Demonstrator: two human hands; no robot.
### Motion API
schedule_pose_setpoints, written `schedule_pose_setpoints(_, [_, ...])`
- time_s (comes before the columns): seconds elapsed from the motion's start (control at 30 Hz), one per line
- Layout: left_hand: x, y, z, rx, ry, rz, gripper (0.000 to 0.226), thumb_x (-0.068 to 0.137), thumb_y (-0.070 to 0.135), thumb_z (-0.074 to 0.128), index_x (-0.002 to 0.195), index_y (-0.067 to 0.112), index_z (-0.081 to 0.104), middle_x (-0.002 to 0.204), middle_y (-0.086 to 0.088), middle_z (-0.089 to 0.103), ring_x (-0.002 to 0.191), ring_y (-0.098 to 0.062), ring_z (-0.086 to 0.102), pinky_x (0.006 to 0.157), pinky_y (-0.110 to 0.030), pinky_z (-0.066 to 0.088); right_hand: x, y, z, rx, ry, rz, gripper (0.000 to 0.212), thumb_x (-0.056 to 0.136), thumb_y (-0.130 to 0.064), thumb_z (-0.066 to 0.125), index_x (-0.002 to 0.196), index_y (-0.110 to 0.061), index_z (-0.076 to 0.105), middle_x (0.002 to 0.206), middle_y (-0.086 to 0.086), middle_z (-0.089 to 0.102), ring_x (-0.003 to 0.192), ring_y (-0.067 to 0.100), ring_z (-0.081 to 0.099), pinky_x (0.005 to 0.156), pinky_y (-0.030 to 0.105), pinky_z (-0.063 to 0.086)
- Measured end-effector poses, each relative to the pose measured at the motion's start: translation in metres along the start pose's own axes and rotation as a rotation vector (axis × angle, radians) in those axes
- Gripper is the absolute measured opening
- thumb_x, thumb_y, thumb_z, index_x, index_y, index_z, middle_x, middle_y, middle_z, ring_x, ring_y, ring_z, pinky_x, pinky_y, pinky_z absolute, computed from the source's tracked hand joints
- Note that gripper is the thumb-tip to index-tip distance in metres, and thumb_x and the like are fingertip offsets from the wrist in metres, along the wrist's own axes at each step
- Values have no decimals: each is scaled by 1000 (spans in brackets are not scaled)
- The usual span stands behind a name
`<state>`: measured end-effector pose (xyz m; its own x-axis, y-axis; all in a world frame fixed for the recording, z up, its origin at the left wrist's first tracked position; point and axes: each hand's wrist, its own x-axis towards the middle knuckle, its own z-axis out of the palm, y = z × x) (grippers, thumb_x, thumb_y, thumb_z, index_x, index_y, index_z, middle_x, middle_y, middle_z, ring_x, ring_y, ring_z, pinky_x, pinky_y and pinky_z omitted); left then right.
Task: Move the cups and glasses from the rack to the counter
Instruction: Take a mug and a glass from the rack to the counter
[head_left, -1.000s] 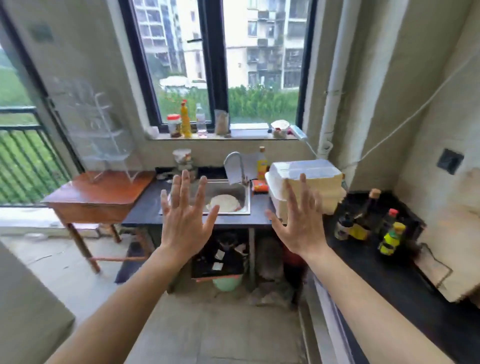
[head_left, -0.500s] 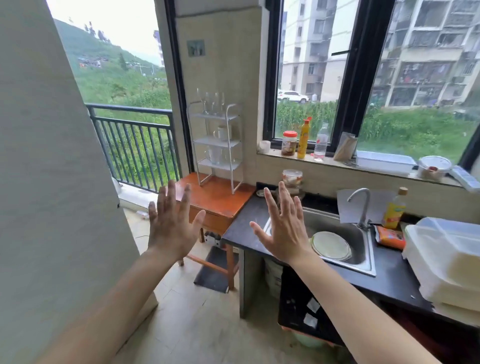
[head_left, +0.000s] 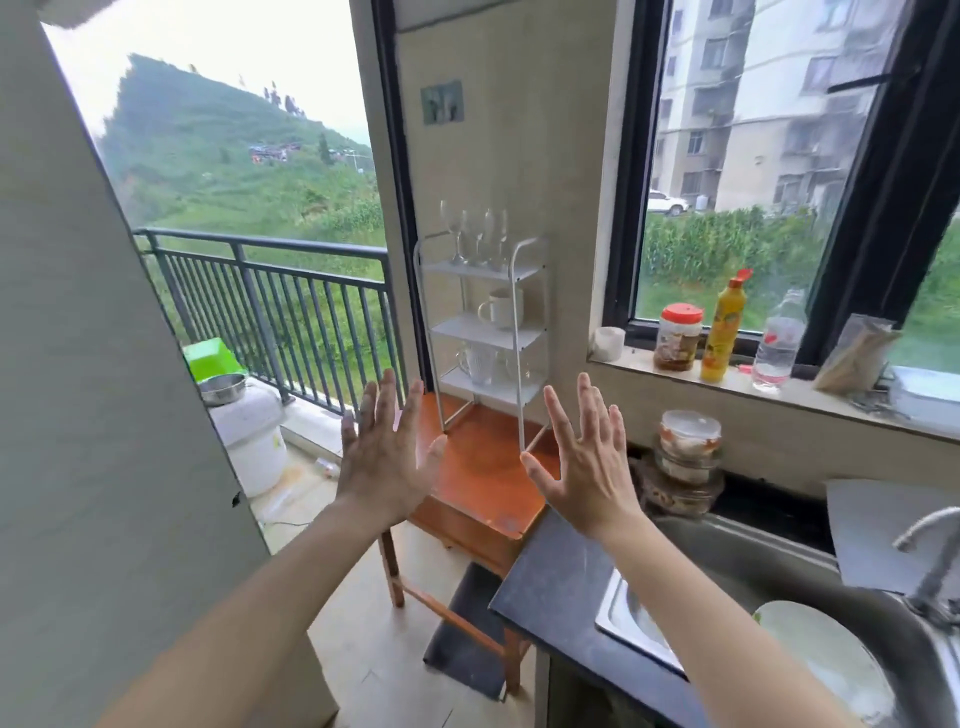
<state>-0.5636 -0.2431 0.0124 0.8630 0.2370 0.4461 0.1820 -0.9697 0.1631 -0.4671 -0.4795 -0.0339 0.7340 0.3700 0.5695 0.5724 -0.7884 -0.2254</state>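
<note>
A white three-shelf rack (head_left: 519, 338) stands on a small wooden table (head_left: 483, 478) against the wall. Several stemmed wine glasses (head_left: 475, 234) stand on its top shelf, a white mug (head_left: 500, 308) on the middle shelf, and clear glass cups (head_left: 477, 364) on the bottom shelf. The dark counter (head_left: 561, 587) begins right of the table. My left hand (head_left: 387, 457) and my right hand (head_left: 584, 462) are raised in front of the rack, fingers spread, holding nothing and touching nothing.
A steel sink (head_left: 779, 597) with a white plate (head_left: 821, 660) and a tap (head_left: 935, 561) is set in the counter. Stacked lidded bowls (head_left: 688, 452) stand at the counter's back. Jar, yellow bottle (head_left: 722, 332) and water bottle line the windowsill. A wall panel (head_left: 104, 415) is at left.
The view has swung left and moved closer to the rack, which now looks larger. Both hands stay raised and spread, holding nothing.
</note>
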Motion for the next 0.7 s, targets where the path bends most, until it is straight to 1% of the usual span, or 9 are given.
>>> schedule_pose_setpoints(0.1, [62, -14, 9, -15, 51, -2, 73, 99, 56, 36, 159, 26, 6, 167, -6, -11, 154, -27, -9, 122, -53, 2, 69, 8, 25, 1, 7, 7, 87, 94, -60, 50, 162, -28, 6, 169, 16, -7, 155, 37, 9, 125, 53, 7])
schedule_pose_setpoints(0.17, [93, -29, 19, -40, 62, -34, 74, 99, 56, 37, 159, 28, 4, 166, -5, -13, 153, -25, -10, 123, -52, 3, 102, 7, 47, 27, -12, 19, 85, 95, -58, 49, 162, -29, 5, 169, 15, -9, 155, 36, 7, 125, 52, 9])
schedule_pose_setpoints(0.27, [131, -54, 41, -61, 59, -45, 74, 98, 57, 34, 159, 31, -1, 165, -3, -19, 153, -22, -15, 123, -51, 1, 139, 4, 81, 51, -45, -8, 85, 95, -53, 52, 162, -27, 7, 169, 16, -4, 155, 37, 10, 123, 53, 20])
schedule_pose_setpoints(0.4, [192, -98, 88, -99, 52, -29, 75, 98, 60, 31, 158, 30, -2, 165, -4, -19, 152, -22, -17, 123, -51, 1, 188, 2, 132, 34, -73, -12, 83, 93, -46, 57, 161, -23, 15, 168, 18, 4, 154, 36, 15, 121, 47, 29])
schedule_pose_setpoints(0.47, [226, -119, 115, -119, 40, 16, 75, 97, 61, 29, 159, 28, 2, 166, -7, -14, 153, -25, -13, 123, -52, 4, 210, 3, 154, 20, -82, 23, 81, 92, -42, 59, 160, -21, 19, 167, 18, 10, 153, 36, 21, 116, 47, 37])
schedule_pose_setpoints(0.53, [257, -137, 139, -179, 6, 48, 75, 98, 60, 32, 159, 26, 6, 167, -10, -9, 153, -27, -10, 123, -50, 3, 230, 5, 175, -14, -99, 82, 81, 92, -40, 60, 160, -20, 20, 167, 18, 11, 152, 36, 22, 113, 47, 42])
schedule_pose_setpoints(0.6, [285, -151, 161, -225, -62, 65, 76, 98, 61, 31, 159, 24, 8, 167, -12, -5, 154, -28, -7, 124, -48, 3, 248, 3, 191, -23, -112, 189, 82, 93, -39, 60, 160, -20, 17, 168, 15, 8, 153, 33, 20, 112, 47, 43])
schedule_pose_setpoints(0.67, [310, -164, 183, -246, -134, 82, 81, 93, 67, 23, 159, 23, 8, 167, -11, -2, 154, -29, -3, 124, -47, 6, 264, -2, 206, -20, -116, 295, 81, 95, -38, 59, 161, -19, 16, 168, 14, 8, 153, 31, 19, 112, 45, 43])
schedule_pose_setpoints(0.7, [322, -169, 194, -251, -172, 99, 82, 93, 67, 22, 159, 22, 7, 167, -11, -2, 154, -28, -3, 123, -47, 6, 271, -5, 214, -18, -127, 340, 80, 96, -38, 58, 161, -19, 15, 168, 12, 8, 154, 30, 18, 113, 44, 41])
